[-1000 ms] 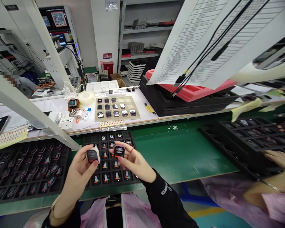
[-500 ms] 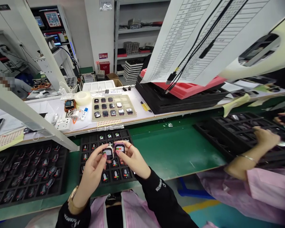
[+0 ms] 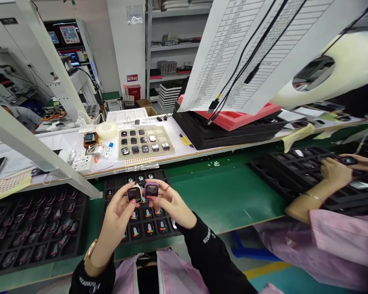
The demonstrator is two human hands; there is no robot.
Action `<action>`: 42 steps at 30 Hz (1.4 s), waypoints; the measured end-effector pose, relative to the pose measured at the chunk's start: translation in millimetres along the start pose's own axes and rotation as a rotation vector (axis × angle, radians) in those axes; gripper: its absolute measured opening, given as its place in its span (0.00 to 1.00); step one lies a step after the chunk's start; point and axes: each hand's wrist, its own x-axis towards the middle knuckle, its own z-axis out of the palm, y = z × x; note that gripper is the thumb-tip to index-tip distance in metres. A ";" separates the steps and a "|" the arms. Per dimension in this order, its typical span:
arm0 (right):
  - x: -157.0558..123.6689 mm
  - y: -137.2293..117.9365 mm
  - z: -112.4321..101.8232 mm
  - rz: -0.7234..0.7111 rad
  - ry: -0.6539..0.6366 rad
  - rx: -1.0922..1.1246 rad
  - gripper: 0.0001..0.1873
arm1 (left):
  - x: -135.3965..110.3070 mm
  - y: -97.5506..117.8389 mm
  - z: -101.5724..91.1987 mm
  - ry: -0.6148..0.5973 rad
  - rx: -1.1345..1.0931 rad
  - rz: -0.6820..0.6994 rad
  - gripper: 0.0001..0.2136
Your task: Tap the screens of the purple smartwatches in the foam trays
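Note:
My left hand [image 3: 119,210] is closed around a square smartwatch body with a pale case [image 3: 134,193], thumb at its lower edge. Right beside it, my right hand [image 3: 171,202] grips a second smartwatch body with a purple case [image 3: 151,190] by its edges. Both dark screens face up toward me, and neither watch shows a strap. Beneath the hands lies a black compartment tray [image 3: 168,234] holding several lit watches [image 3: 149,228]. My hands and the two watches hide part of that tray.
Another black tray [image 3: 82,228] full of watches lies at left, past a white post [image 3: 76,179]. On the shelf stand a beige tray [image 3: 168,136] and stacked black trays [image 3: 230,139]. At right, a co-worker's hands [image 3: 335,171] work over a black tray [image 3: 290,179].
The two watch screens have gone from a bright display to mostly dark. My hands have shifted slightly left, still holding both watches. At right, the co-worker's hands have moved left, closer together.

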 end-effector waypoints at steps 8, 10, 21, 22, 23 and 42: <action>1.4 -12.5 4.6 -0.020 -0.027 -0.008 0.25 | -0.3 4.5 -2.6 0.027 0.036 0.007 0.21; 2.3 -15.1 5.5 -0.032 -0.031 -0.008 0.25 | 0.8 4.0 -2.8 0.026 0.053 0.008 0.22; 0.5 -19.3 3.8 -0.053 -0.045 -0.001 0.27 | 3.5 1.1 1.9 0.053 0.135 0.045 0.21; 0.3 -18.9 3.4 -0.053 -0.044 0.001 0.27 | 3.6 1.1 2.2 0.052 0.139 0.050 0.21; 0.1 -18.6 3.0 -0.054 -0.043 0.002 0.27 | 3.7 1.3 2.4 0.053 0.142 0.053 0.21; -0.2 -16.0 1.7 -0.052 -0.015 -0.042 0.26 | 3.0 0.6 7.0 0.080 0.148 0.059 0.21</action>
